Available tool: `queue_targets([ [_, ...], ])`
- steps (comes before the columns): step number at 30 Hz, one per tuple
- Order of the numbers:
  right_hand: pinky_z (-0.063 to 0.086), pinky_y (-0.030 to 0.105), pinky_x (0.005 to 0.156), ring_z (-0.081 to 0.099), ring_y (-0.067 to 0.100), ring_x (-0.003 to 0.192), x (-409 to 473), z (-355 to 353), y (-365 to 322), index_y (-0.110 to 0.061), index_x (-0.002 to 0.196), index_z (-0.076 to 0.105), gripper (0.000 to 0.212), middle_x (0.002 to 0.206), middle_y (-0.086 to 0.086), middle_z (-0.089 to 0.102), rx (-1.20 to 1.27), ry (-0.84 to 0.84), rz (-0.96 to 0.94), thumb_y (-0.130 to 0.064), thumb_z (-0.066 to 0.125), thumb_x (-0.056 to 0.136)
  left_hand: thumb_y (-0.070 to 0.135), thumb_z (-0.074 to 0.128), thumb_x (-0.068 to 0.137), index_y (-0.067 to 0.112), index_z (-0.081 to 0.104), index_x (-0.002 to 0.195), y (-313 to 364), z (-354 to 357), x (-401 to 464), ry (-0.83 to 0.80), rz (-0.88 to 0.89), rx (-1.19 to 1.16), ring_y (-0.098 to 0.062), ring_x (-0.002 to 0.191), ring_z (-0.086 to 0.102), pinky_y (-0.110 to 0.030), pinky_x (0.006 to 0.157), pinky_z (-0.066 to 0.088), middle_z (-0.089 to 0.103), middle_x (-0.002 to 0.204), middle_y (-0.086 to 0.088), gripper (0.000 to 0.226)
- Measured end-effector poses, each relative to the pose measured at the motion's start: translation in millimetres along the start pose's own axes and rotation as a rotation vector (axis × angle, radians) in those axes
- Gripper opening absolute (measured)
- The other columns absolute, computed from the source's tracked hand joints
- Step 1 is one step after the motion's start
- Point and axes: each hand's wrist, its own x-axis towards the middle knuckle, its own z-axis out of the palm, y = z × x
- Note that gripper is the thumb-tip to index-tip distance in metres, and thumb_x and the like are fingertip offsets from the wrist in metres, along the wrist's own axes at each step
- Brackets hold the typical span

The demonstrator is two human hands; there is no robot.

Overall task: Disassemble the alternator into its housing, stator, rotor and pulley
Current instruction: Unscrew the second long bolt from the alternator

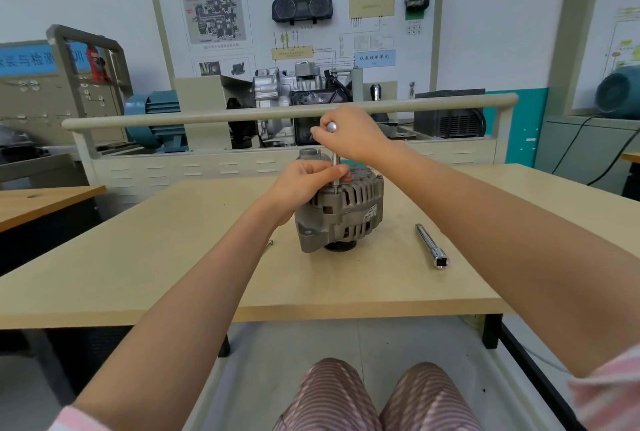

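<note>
A grey alternator [341, 212] stands on the tan table [173, 257] with its black pulley [341, 246] facing down. A thin metal tool shaft [335, 174] rises upright from the alternator's top. My right hand [349, 136] grips the tool's handle, whose silver end knob [331, 127] shows between the fingers. My left hand [308, 181] rests on the alternator's top left and pinches the shaft low down. The shaft's tip and whatever it sits on are hidden by my fingers.
A chrome socket extension bar [431, 245] lies on the table right of the alternator. A small bolt [269, 243] peeks out beside my left forearm. Behind the table stand a beige rail [207, 117], a gearbox trainer [294, 98] and a wall display board.
</note>
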Motion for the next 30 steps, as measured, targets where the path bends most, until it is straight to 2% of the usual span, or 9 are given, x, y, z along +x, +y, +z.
queue_targets([
  [3,0.023,0.025,0.045,0.034,0.016,0.048,-3,-2,-5,-0.014,0.056,0.036,0.037,0.054,-0.001,0.034,-0.366,0.087,0.047,-0.023,0.044,0.091,0.026,0.064,0.091,0.019,0.075,0.091,-1,2,0,0.018,0.015,-0.010,-0.010,0.093,0.069,-0.017,0.083,0.052,0.076,0.094,0.002,0.013],
  [5,0.022,0.023,0.043,0.035,0.015,0.047,-6,-1,-16,-0.013,0.064,0.042,0.029,0.059,0.000,0.035,-0.588,0.116,0.121,-0.019,0.044,0.093,0.025,0.065,0.091,0.019,0.075,0.090,-1,2,0,0.030,0.025,-0.008,-0.003,0.088,0.068,-0.011,0.076,0.050,0.075,0.091,0.007,0.012],
  [10,0.019,0.021,0.043,0.030,0.013,0.045,-6,3,-33,-0.013,0.080,0.051,0.013,0.061,0.000,0.035,-0.766,0.080,0.164,-0.013,0.051,0.092,0.029,0.062,0.092,0.027,0.074,0.078,0,2,-4,0.034,0.027,-0.009,0.006,0.074,0.065,-0.013,0.071,0.045,0.074,0.077,0.015,0.017],
  [13,0.021,0.023,0.043,0.033,0.014,0.047,-6,1,-30,-0.013,0.081,0.048,0.013,0.062,0.000,0.034,-0.692,0.097,0.145,-0.017,0.047,0.093,0.029,0.060,0.093,0.027,0.074,0.084,0,0,-4,-0.002,0.021,-0.011,0.007,0.077,0.066,-0.005,0.065,0.045,0.074,0.082,0.015,0.017],
  [16,0.022,0.023,0.043,0.033,0.014,0.048,-6,0,-24,-0.013,0.070,0.043,0.024,0.059,-0.001,0.035,-0.590,0.116,0.062,-0.021,0.044,0.093,0.029,0.059,0.094,0.023,0.074,0.091,1,-3,-3,-0.033,-0.002,-0.010,0.006,0.086,0.066,-0.004,0.069,0.046,0.075,0.092,0.013,0.016],
  [19,0.022,0.024,0.045,0.031,0.012,0.047,-5,-1,-16,-0.017,0.054,0.033,0.037,0.053,-0.003,0.035,-0.382,0.091,-0.015,-0.022,0.045,0.089,0.027,0.058,0.095,0.016,0.073,0.100,1,-3,-3,-0.057,-0.011,-0.016,0.002,0.095,0.066,-0.005,0.075,0.046,0.074,0.104,0.006,0.019],
  [21,0.025,0.026,0.049,0.031,0.014,0.048,-5,-1,-11,-0.017,0.050,0.032,0.040,0.050,-0.003,0.033,-0.171,0.056,-0.044,-0.021,0.048,0.087,0.028,0.058,0.095,0.017,0.073,0.100,3,-4,-4,-0.068,-0.015,-0.003,0.001,0.095,0.066,-0.006,0.076,0.046,0.074,0.103,0.007,0.020],
  [25,0.037,0.027,0.064,0.043,0.014,0.061,-8,0,-4,-0.008,0.058,0.051,0.035,0.056,0.003,0.046,0.278,0.025,-0.030,-0.020,0.053,0.090,0.033,0.055,0.096,0.024,0.073,0.099,4,-5,-4,-0.095,-0.028,0.043,-0.002,0.101,0.065,-0.015,0.085,0.045,0.074,0.104,0.010,0.021],
  [30,0.039,0.020,0.065,0.047,0.008,0.059,-7,2,-4,-0.008,0.061,0.058,0.034,0.054,-0.005,0.053,0.307,-0.006,-0.027,-0.023,0.054,0.090,0.030,0.056,0.095,0.022,0.073,0.099,3,-7,-4,-0.098,-0.016,0.028,-0.008,0.101,0.067,-0.017,0.085,0.047,0.074,0.103,0.004,0.019],
])
